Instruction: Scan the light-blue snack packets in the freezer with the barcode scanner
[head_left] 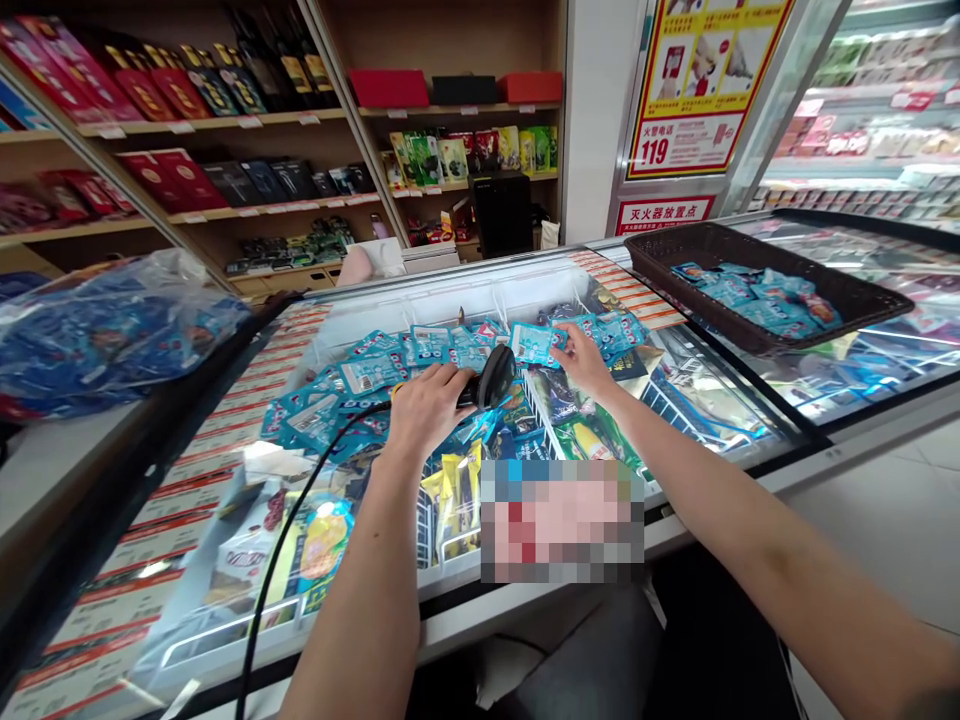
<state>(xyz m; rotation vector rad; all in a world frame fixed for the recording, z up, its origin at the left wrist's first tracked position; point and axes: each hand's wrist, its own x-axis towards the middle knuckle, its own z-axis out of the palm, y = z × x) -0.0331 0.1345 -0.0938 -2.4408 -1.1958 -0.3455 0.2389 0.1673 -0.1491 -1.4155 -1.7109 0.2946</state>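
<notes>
My left hand (pixel 429 405) is wrapped round a black corded barcode scanner (pixel 496 378), whose head points to the right. Its cable (pixel 289 535) runs down past my left forearm. In my right hand (pixel 579 358), between thumb and fingers, is a small blue packet (pixel 534 345) with a white label patch turned up. The packet is just right of the scanner head. Many more such blue packets (pixel 371 372) lie spread over the glass top of a chest freezer (pixel 480 293), left of and behind my hands.
A brown basket (pixel 757 340) with several blue packets stands on the freezer at right. At left lies a large clear bag (pixel 112 330) of blue packets. Price labels (pixel 169 530) line the freezer's left side. Stocked shelves (pixel 247 120) rise behind. A blurred patch covers the front edge.
</notes>
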